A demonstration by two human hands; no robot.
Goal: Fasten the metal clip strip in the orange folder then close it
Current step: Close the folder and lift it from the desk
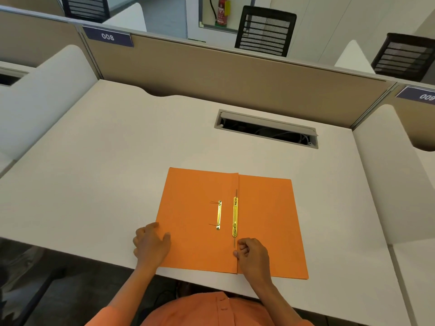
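An orange folder (263, 222) lies open and flat on the white desk (106, 161) near its front edge. A gold metal clip strip (235, 216) runs along the centre fold, with thin prongs sticking out at both ends. A second, shorter gold strip (219, 215) lies loose on the left flap, with two thin prongs pointing left. My left hand (151, 243) rests on the folder's left edge, fingers spread. My right hand (253, 255) sits at the fold near the front, fingers curled around the lower prong's tip; whether it grips it I cannot tell.
A cable slot (266, 129) with an open lid is set into the desk behind the folder. Beige partitions (211, 71) wall the desk at the back, white dividers (42, 95) at the sides. Black mesh chairs (266, 31) stand beyond.
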